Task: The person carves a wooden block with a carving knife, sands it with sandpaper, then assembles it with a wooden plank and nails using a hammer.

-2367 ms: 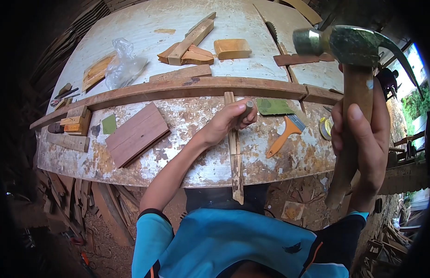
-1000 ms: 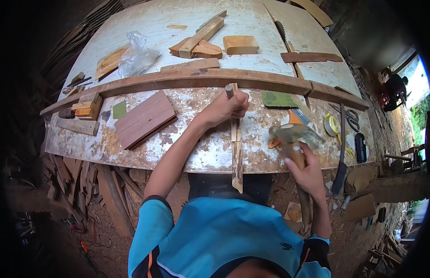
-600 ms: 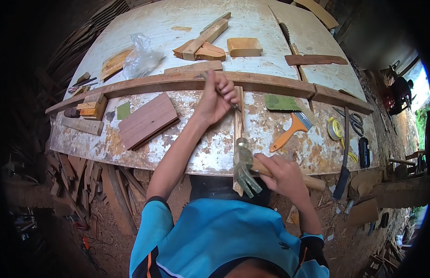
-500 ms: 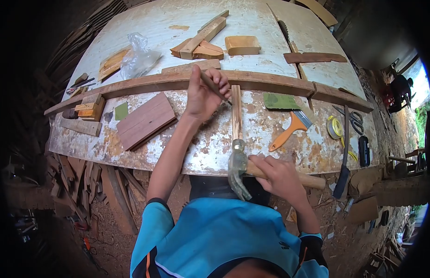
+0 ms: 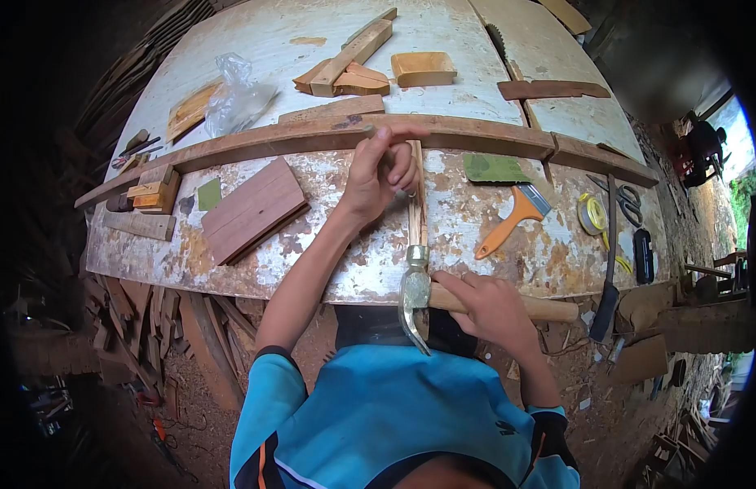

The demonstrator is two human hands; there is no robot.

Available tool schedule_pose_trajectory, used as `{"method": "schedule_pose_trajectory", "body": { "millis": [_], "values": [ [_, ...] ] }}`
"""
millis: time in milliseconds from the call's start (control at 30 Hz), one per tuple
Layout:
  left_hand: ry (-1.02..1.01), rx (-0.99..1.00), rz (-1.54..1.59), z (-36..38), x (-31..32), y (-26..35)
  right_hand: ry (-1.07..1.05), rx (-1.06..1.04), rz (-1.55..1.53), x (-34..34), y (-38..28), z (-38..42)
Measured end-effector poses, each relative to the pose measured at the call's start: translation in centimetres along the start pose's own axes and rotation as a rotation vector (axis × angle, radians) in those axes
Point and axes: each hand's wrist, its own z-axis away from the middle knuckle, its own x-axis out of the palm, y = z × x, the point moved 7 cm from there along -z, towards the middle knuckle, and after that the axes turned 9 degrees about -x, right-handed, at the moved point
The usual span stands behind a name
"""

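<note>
Right hand (image 5: 488,306) gripping wooden-handled claw hammer (image 5: 416,287), head against near end of narrow wooden strip (image 5: 415,204). Strip runs lengthwise away. Left hand (image 5: 378,167) at far end, fingers pinching small dark rod (image 5: 370,134).

We are stretching our left arm far out over the bench, the left hand (image 5: 380,167) raised with its forefinger extended to the right and the other fingers curling in around something thin. Our right hand (image 5: 488,306) is staying near, by the bench's front edge, fingers wrapping tight, the forearm bending back toward us.
</note>
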Motion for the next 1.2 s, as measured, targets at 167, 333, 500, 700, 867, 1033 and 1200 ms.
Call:
{"method": "schedule_pose_trajectory", "body": {
  "millis": [167, 333, 500, 700, 867, 1033, 1200],
  "values": [
    [0.041, -0.009, -0.204, 0.2, 0.3, -0.2, 0.001, -0.005, 0.001, -0.1, -0.1, 0.0],
    [-0.076, 0.058, -0.198, 0.5, 0.7, -0.1, 0.019, -0.017, 0.004, -0.1, -0.1, 0.1],
    [-0.136, 0.14, -0.281, 1.0, 1.4, 0.1, 0.033, -0.019, 0.014, -0.1, -0.1, 0.2],
    [-0.032, 0.19, -0.629, 1.7, 2.5, -0.3, 0.076, -0.027, 0.032, -0.2, -0.2, 0.5],
    [-0.104, 0.362, -0.875, 3.9, 4.9, -0.7, 0.183, -0.245, -0.143, -1.6, -1.3, 2.0],
    [-0.086, 0.458, -0.892, 4.3, 5.2, -0.6, 0.247, -0.47, -0.124, -7.3, -6.9, 3.8],
    [-0.142, 0.525, -0.907, 4.7, 5.9, -0.8, 0.32, -0.406, -0.017, -8.2, -5.9, 2.3]
  ]
}}
